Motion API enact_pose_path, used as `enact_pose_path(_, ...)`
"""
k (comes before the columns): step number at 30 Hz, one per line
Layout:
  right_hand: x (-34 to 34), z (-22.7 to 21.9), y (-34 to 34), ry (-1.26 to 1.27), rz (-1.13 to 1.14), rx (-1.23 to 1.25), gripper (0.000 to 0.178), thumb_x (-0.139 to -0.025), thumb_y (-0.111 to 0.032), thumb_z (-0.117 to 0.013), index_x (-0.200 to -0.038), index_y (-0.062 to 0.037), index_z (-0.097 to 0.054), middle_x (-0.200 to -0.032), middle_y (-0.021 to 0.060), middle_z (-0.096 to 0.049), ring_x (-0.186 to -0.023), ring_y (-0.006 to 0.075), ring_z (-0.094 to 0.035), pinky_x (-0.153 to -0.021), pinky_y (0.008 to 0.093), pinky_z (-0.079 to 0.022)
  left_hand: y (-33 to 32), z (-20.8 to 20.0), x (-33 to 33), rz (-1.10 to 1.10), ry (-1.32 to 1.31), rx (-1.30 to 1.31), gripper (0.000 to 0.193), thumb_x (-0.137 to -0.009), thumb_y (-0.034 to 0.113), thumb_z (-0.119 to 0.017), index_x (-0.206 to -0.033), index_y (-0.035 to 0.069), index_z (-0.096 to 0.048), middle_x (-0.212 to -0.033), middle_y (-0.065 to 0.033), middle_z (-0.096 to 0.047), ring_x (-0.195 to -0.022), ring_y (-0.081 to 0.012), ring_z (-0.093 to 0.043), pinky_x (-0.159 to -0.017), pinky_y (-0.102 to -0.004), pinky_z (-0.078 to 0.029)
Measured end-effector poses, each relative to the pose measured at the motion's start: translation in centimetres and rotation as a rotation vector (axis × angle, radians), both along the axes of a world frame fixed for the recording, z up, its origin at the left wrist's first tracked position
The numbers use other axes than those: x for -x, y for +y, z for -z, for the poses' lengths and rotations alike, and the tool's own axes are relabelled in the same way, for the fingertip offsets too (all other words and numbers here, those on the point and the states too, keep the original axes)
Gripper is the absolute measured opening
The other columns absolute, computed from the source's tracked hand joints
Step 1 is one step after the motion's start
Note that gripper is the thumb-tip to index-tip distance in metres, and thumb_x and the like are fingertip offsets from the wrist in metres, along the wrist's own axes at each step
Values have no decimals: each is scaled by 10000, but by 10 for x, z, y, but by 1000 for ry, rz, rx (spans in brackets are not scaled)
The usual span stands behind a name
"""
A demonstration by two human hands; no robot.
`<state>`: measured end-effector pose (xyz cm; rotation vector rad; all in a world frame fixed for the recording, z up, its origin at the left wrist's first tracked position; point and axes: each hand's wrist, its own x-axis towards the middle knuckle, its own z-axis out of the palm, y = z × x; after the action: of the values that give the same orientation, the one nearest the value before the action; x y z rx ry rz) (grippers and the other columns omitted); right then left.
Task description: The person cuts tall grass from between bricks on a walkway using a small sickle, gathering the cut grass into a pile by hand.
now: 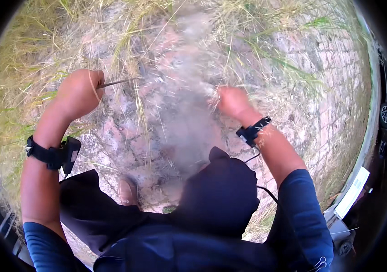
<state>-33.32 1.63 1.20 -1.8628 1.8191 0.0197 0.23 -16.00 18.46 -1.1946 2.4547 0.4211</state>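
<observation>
My left hand (79, 94) is closed in a fist around a thin, dark, blade-like tool (118, 83). Its narrow end points right, low over the grass and paving; the fist hides its handle. On the other side, my right hand (235, 103) is closed too, with a pale, smeared tuft of dry grass (211, 94) at its fingers. Dust and loose bits of straw blur the ground between the hands. Long yellow-green grass stalks (132, 38) stand and lie just beyond both hands.
Worn reddish paving bricks (338, 97) show through the grass, most plainly on the right. A brown shoe (128, 190) stands below the left hand, beside my dark-clothed knees. Along the right edge runs a pale kerb (366, 149), with a car wheel (386, 113) past it.
</observation>
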Motion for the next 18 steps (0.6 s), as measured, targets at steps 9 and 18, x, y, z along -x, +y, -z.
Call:
enact_pose_path(9, 81, 23, -73, 268, 303, 246, 276, -818, -108, -553, -1093, -97, -577, -1118, 202, -600, -957, 373, -641, -807, 454, -528, 5, -2, 23, 41, -81, 13, 110, -752, 110, -616, -818, 24, -635, -765, -211, -628, -780, -403, -610, -715, -473, -492)
enact_pose_path(18, 81, 22, -85, 323, 372, -98, 254, -859, -137, -498, -1064, -48, -619, -1077, 212, -651, -1025, 342, -646, -863, 442, -517, 6, -8, 28, -33, -85, -10, 123, -752, 112, -628, -823, 11, -628, -770, -215, -628, -775, -407, -604, -710, -475, -484)
